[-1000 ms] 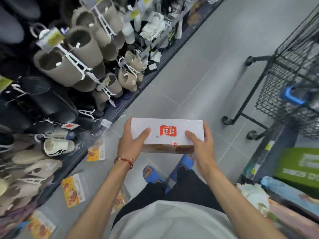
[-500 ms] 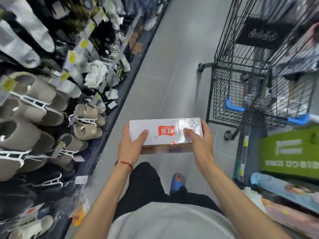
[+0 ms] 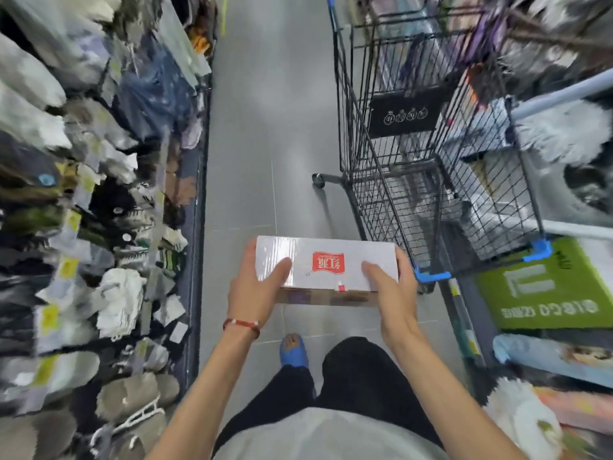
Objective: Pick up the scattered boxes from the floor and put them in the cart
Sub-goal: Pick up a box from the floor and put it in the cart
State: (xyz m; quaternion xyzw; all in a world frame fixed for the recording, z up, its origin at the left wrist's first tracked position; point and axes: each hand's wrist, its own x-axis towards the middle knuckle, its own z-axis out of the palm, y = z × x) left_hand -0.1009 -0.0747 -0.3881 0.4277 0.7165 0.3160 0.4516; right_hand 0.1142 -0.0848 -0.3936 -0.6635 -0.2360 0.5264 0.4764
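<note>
I hold a flat white box (image 3: 326, 262) with a red logo level in front of my waist. My left hand (image 3: 257, 287) grips its left end and my right hand (image 3: 391, 290) grips its right end, thumbs on top. The black wire shopping cart (image 3: 381, 161) with blue corner bumpers stands just to the right of the box, its near-left corner almost touching my right hand. The box is below the cart's rim and outside the basket. No boxes are visible on the floor.
Shelves of slippers and socks (image 3: 99, 227) line the left side of the narrow aisle. Rolled mats and a green mat (image 3: 544, 293) are stacked at the right, behind the cart. Grey tiled floor (image 3: 265, 127) runs ahead.
My view has turned right and up along the aisle, bringing the cart from the far right to close beside the box. Both hands have kept their hold on the box.
</note>
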